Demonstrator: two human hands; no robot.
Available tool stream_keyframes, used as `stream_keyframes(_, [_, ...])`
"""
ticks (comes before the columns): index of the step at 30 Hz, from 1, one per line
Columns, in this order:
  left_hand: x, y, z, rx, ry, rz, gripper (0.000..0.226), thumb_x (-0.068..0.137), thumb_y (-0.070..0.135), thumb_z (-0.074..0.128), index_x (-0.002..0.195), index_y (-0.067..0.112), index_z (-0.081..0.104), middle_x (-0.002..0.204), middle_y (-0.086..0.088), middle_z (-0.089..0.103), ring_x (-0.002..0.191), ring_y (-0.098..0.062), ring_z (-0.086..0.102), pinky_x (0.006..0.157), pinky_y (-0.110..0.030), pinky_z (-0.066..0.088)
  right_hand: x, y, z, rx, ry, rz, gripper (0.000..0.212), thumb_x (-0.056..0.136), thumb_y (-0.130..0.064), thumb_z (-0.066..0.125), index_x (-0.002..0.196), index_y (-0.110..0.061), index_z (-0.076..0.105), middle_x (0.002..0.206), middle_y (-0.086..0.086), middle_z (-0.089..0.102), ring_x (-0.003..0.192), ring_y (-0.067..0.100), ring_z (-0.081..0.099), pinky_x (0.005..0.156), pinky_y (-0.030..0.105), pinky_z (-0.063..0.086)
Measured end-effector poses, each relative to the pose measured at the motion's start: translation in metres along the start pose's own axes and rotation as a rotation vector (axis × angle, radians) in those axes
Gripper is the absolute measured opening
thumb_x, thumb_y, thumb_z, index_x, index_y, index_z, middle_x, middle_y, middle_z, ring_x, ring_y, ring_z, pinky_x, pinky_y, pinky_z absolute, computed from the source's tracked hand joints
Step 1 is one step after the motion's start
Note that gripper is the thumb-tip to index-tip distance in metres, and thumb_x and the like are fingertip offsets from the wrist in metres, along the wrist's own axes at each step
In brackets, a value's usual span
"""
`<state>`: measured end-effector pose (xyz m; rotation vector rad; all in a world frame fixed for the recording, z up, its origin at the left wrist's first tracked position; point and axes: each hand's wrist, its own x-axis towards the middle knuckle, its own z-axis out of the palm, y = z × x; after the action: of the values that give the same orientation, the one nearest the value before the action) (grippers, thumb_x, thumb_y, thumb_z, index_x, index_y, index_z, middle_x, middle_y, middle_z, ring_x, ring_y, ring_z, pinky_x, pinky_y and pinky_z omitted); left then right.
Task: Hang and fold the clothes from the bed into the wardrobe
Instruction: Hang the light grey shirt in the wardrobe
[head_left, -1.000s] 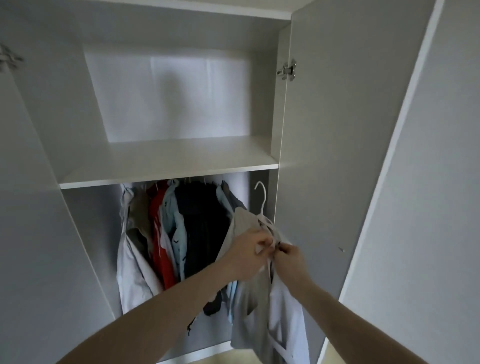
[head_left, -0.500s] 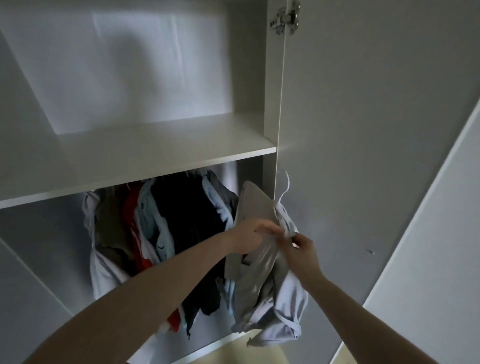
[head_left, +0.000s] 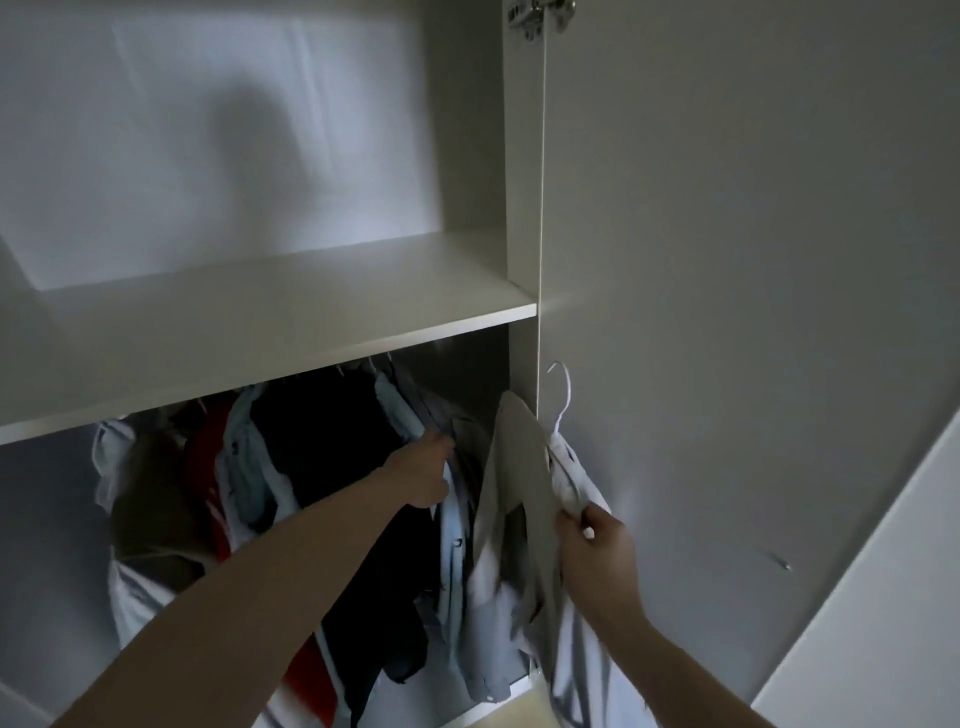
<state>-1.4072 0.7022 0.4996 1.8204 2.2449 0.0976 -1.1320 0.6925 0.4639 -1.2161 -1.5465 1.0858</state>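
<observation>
Fingers of right hand (head_left: 597, 556) pinch a hangered shirt (head_left: 524, 488); left hand (head_left: 421, 475) pushes, fingers curled, into clothes (head_left: 311, 467) hanging in wardrobe (head_left: 291, 317).

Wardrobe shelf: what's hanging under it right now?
Under the shelf, a packed row of hung clothes: white, red, light blue and dark. The left hand pushes into them. The shelf edge hides the rail and most of the hanger hooks.

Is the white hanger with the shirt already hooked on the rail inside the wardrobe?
No, the white hanger is free in front of the door edge, held up through the shirt by the right hand.
</observation>
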Motion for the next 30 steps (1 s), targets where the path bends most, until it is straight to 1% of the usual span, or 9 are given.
stream_keyframes(2, [0.031,0.000,-0.001,0.028,0.025,0.021,0.066,0.091,0.007,0.064,0.151,0.003,0.035,0.161,-0.012,0.025,0.139,-0.035,0.043,0.107,-0.045,0.045,0.011,0.002,0.003,-0.027,0.038,0.032,0.045,0.094,-0.013,0.058,0.054,-0.027,0.042,0.046,-0.010,0.035,0.049,0.012,0.037,0.052,0.027,0.032])
stream_keyframes(4, [0.057,0.002,0.005,0.086,0.046,0.024,0.074,0.090,0.006,0.063,0.156,0.004,0.028,0.164,-0.011,0.021,0.144,-0.034,0.039,0.108,-0.045,0.045,0.022,0.006,0.003,-0.073,0.066,0.044,0.043,0.095,-0.014,0.060,0.060,-0.017,0.036,0.048,-0.007,0.032,0.052,0.017,0.035,0.054,0.031,0.030])
stream_keyframes(8, [0.096,-0.005,0.027,0.187,0.029,0.016,0.079,0.091,0.005,0.060,0.160,0.013,0.022,0.170,-0.006,0.011,0.136,-0.035,0.050,0.104,-0.044,0.048,0.034,0.020,0.002,-0.184,0.074,0.020,0.030,0.093,-0.014,0.057,0.069,-0.001,0.045,0.056,0.004,0.039,0.057,0.018,0.035,0.052,0.032,0.028])
stream_keyframes(12, [0.113,-0.013,0.043,0.252,0.165,0.060,0.083,0.095,0.002,0.053,0.164,0.023,0.012,0.172,0.001,-0.003,0.119,-0.038,0.063,0.093,-0.044,0.054,0.046,0.026,0.010,-0.242,0.070,0.000,0.024,0.092,-0.012,0.056,0.073,0.002,0.052,0.064,0.020,0.051,0.058,0.018,0.037,0.049,0.030,0.029])
stream_keyframes(15, [0.118,-0.022,0.047,0.318,0.204,0.083,0.082,0.097,0.005,0.052,0.165,0.025,0.009,0.171,-0.004,0.007,0.123,-0.037,0.060,0.094,-0.044,0.053,0.054,0.027,0.019,-0.233,0.059,-0.008,0.024,0.092,-0.012,0.057,0.071,0.000,0.053,0.059,0.012,0.050,0.051,0.013,0.034,0.045,0.026,0.029])
stream_keyframes(17, [0.122,-0.031,0.042,0.376,0.197,0.101,0.066,0.103,0.019,0.052,0.162,0.024,0.024,0.163,-0.009,0.026,0.126,-0.035,0.058,0.097,-0.042,0.051,0.058,0.027,0.025,-0.225,0.075,-0.024,0.027,0.091,-0.013,0.058,0.066,-0.005,0.052,0.055,0.006,0.047,0.049,0.012,0.035,0.044,0.023,0.031])
stream_keyframes(20, [0.117,-0.051,0.039,0.587,0.156,0.241,0.037,0.107,0.035,0.047,0.133,0.014,0.063,0.145,-0.008,0.047,0.125,-0.026,0.056,0.102,-0.037,0.044,0.066,0.026,0.036,-0.242,0.076,-0.046,0.024,0.090,-0.011,0.059,0.068,-0.003,0.054,0.057,0.012,0.051,0.049,0.012,0.038,0.045,0.023,0.033])
stream_keyframes(24, [0.094,-0.085,0.043,0.767,0.049,0.346,0.034,0.109,0.031,0.043,0.126,0.011,0.065,0.141,-0.008,0.052,0.130,-0.024,0.048,0.103,-0.037,0.042,0.080,0.019,0.060,-0.295,0.000,-0.030,0.027,0.088,-0.008,0.058,0.067,0.003,0.047,0.057,0.013,0.043,0.054,0.021,0.037,0.050,0.034,0.029])
stream_keyframes(30, [0.061,-0.103,0.035,0.796,-0.052,0.269,0.028,0.107,0.029,0.049,0.127,0.016,0.063,0.139,-0.004,0.049,0.121,-0.023,0.046,0.095,-0.039,0.048,0.115,-0.002,0.125,-0.324,-0.145,-0.028,0.032,0.089,-0.006,0.050,0.059,-0.014,0.042,0.060,0.007,0.049,0.063,0.029,0.049,0.059,0.030,0.038])
